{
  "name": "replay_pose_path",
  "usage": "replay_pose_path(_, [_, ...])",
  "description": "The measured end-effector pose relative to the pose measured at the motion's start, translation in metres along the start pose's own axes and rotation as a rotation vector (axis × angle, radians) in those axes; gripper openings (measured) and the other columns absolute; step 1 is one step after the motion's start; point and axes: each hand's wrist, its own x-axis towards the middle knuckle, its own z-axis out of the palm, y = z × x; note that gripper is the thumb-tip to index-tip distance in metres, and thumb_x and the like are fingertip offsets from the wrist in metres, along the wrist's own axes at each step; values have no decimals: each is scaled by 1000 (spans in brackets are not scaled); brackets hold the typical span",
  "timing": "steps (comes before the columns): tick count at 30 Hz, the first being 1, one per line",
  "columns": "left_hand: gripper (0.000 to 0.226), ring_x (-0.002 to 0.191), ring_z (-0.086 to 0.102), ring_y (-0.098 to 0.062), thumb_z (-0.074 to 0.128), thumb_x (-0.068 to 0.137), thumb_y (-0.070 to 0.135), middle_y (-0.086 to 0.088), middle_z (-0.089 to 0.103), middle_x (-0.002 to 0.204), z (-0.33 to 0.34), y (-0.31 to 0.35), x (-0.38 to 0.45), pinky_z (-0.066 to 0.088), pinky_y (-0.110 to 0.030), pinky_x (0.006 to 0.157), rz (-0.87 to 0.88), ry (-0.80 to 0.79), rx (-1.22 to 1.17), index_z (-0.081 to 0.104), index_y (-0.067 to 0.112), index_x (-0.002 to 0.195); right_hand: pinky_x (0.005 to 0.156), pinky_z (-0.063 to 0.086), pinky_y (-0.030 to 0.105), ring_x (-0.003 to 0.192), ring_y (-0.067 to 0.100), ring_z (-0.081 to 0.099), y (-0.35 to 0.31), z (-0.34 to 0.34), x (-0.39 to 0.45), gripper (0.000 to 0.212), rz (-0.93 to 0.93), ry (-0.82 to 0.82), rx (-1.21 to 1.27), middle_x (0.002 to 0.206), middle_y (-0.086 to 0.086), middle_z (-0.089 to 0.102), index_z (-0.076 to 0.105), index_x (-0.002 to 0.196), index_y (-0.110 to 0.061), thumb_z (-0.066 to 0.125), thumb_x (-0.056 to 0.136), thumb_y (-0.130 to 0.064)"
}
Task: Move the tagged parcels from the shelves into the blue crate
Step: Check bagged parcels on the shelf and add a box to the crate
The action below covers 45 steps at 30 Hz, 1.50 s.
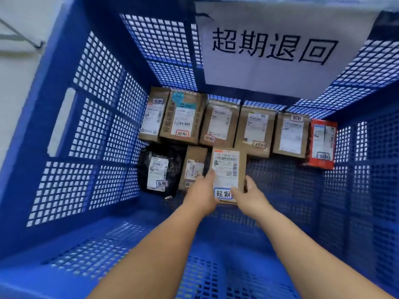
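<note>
I look down into a deep blue crate (90, 134) with perforated walls. Both hands hold one small brown cardboard parcel (227, 167) with a white shipping label and a blue-edged tag at its near end. My left hand (201, 196) grips its left edge, thumb on top. My right hand (251, 197) grips its right near corner. The parcel is low in the crate, in the second row, beside another brown parcel (194, 167) and a black bag parcel (159, 171).
Several tagged brown parcels (254, 130) line the crate's far wall, with a red parcel (321, 143) at the right end. A white paper sign (274, 48) with black characters hangs on the far wall. The crate floor (287, 182) right of the held parcel is bare.
</note>
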Motion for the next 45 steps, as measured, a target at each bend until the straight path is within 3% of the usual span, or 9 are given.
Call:
replay_pose_path(4, [76, 121, 47, -35, 64, 88, 16, -16, 37, 139, 27, -25, 36, 46, -42, 94, 17, -18, 101, 19, 22, 149, 80, 38, 26, 102, 20, 52, 15, 21, 41, 55, 17, -34, -27, 135, 4, 52, 24, 147, -24, 46, 98, -32])
replay_pose_path(14, [72, 121, 39, -29, 60, 86, 1, -10, 28, 136, 66, -62, 113, 45, -38, 93, 63, 59, 194, 25, 20, 146, 81, 38, 29, 95, 11, 54, 40, 68, 137, 32, 18, -33, 239, 117, -9, 58, 41, 128, -28, 47, 97, -23])
replay_pose_path(18, [78, 129, 26, -29, 55, 83, -7, -7, 11, 147, 73, -69, 128, 41, -41, 102, 92, 6, 249, 19, 17, 149, 86, 35, 30, 106, 14, 49, 39, 81, 161, 39, 32, -48, 264, 127, -8, 54, 35, 137, -24, 42, 99, -22])
replay_pose_path(23, [77, 128, 25, -29, 60, 81, -2, -4, 12, 149, 78, -71, 136, 36, -36, 104, 147, 27, 382, 22, 12, 146, 88, 35, 31, 109, 19, 48, 41, 84, 184, 49, 94, -67, 166, 135, 0, 50, 21, 146, -17, 37, 100, -23])
replay_pose_path(26, [78, 131, 23, -29, 61, 84, 7, -3, 11, 152, 73, -71, 134, 31, -37, 105, 121, 12, 407, 17, 13, 148, 83, 38, 31, 106, 20, 54, 35, 80, 186, 47, 99, -60, 152, 132, 5, 55, 25, 143, -14, 38, 100, -26])
replay_pose_path(29, [81, 135, 20, -28, 60, 89, 18, -1, 11, 155, 59, -64, 122, 27, -37, 108, 94, 26, 383, 9, 17, 152, 85, 39, 30, 105, 18, 52, 27, 73, 169, 50, 56, -50, 145, 137, 1, 51, 20, 145, -17, 39, 100, -29])
replay_pose_path(32, [80, 142, 11, -26, 56, 93, 28, 0, 10, 158, 33, -51, 97, 18, -37, 115, 87, 48, 322, 5, 19, 153, 100, 41, 35, 119, 20, 51, 15, 59, 136, 50, -56, 3, 64, 142, 0, 46, 28, 141, -21, 45, 96, -36])
replay_pose_path(38, [75, 136, 25, -26, 55, 92, 31, -4, 27, 151, -28, -16, 24, 24, -36, 111, 119, 254, 265, 12, 14, 151, 117, 20, 43, 146, 22, 14, -17, 12, 39, 68, -266, 187, -353, 159, 3, 16, 13, 152, -17, 42, 96, -43])
replay_pose_path(45, [74, 142, 17, -20, 51, 95, 33, 0, 17, 157, -94, 39, -80, 20, -35, 116, 127, 382, 188, 6, 17, 153, 119, 6, 42, 148, 15, -5, -65, -50, -83, 69, -343, 309, -549, 161, -6, -4, 2, 153, -24, 39, 98, -45])
